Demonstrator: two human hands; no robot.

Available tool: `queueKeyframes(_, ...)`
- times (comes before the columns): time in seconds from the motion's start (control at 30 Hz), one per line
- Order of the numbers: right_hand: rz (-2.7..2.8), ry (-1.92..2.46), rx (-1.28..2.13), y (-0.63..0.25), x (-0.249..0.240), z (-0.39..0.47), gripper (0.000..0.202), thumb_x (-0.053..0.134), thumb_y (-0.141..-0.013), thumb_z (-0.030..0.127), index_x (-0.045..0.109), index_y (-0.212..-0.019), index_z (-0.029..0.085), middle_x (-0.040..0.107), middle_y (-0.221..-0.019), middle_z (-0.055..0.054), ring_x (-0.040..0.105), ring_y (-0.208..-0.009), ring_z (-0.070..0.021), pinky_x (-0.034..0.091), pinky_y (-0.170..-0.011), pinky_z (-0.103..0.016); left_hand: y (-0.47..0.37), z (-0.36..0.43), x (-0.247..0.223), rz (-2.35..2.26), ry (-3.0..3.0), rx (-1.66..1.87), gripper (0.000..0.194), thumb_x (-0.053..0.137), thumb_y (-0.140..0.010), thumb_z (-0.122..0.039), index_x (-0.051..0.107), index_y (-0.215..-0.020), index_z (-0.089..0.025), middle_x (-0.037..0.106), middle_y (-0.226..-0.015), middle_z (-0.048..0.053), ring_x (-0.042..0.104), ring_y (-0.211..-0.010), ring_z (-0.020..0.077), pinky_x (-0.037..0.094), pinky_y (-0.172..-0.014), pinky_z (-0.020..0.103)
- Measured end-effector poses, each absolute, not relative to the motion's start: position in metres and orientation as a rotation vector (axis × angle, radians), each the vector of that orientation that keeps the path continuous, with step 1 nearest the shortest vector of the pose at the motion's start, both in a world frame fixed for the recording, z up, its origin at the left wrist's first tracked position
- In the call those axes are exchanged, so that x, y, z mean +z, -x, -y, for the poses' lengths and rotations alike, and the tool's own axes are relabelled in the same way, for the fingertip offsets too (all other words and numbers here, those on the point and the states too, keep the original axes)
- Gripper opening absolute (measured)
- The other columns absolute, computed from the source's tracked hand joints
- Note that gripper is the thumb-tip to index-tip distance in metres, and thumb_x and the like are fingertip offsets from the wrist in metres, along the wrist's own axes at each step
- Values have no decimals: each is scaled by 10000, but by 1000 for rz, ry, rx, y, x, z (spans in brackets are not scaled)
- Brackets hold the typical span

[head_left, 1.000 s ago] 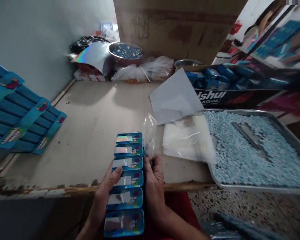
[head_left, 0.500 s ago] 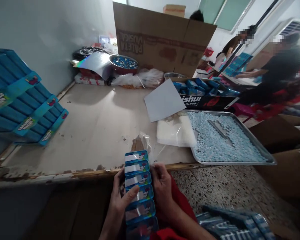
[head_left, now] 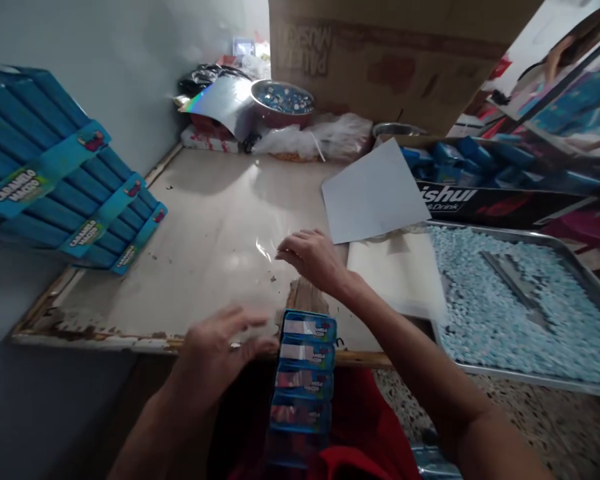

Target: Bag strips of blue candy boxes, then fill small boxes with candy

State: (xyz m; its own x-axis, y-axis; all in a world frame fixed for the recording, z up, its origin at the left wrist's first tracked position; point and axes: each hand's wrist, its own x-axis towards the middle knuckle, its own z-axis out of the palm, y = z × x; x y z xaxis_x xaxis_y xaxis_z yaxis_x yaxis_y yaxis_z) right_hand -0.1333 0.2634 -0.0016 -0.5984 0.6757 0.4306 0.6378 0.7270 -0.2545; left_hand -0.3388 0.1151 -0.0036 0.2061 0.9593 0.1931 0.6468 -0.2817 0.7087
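A row of blue candy boxes [head_left: 307,383] rests at the table's front edge and over the lap, its lower end in shadow. To its left my left hand [head_left: 217,350] is open, fingers spread, blurred and apart from the boxes. Above the table, beyond the row, my right hand [head_left: 310,257] has its fingers pinched together. A shiny clear film [head_left: 263,250] shows just left of those fingertips; whether they grip it is hard to make out. Under the right forearm lies a stack of clear sheets [head_left: 395,273], partly covered by a grey-white card [head_left: 375,193].
Stacked blue display boxes [head_left: 80,180] lean at the left. A metal tray [head_left: 530,233] of small pale-blue pieces is at the right, below a black carton [head_left: 505,203] of blue packets. A metal bowl [head_left: 283,100] and large cardboard [head_left: 395,73] stand behind. Another person's arm shows at upper right.
My left hand has let go of the box row and moved left, opening. My right hand has risen away from the row over the table. The view has shifted closer to the table.
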Motion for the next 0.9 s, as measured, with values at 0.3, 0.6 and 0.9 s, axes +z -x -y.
queueKeyframes(0.3,2618,1047,152,119,-28,-281,213,593,-1009,311,744,-889,219,764,-900,-5,585,-718,-120,315,-734,-308,304,-222,-29,-1950,-2536,763,300,730,-854,-287,680,-1123,-163,709,-1057,107,638,-1006,294,511,-831,398)
queueKeyframes(0.6,2861,1183,-30,72,-71,-223,129,594,-982,208,659,-874,179,690,-797,-21,500,-666,-134,270,-707,-327,318,-187,-82,-1735,-2807,467,158,550,-922,-113,646,-814,-177,647,-804,50,554,-696,174,279,-558,317)
queueKeyframes(0.9,2524,1662,616,47,-70,-171,166,606,-949,186,706,-818,208,723,-759,-12,549,-618,-113,286,-614,-289,305,-220,-77,-988,-2701,355,270,544,-997,-233,618,-748,-160,586,-704,-3,467,-584,100,300,-535,254)
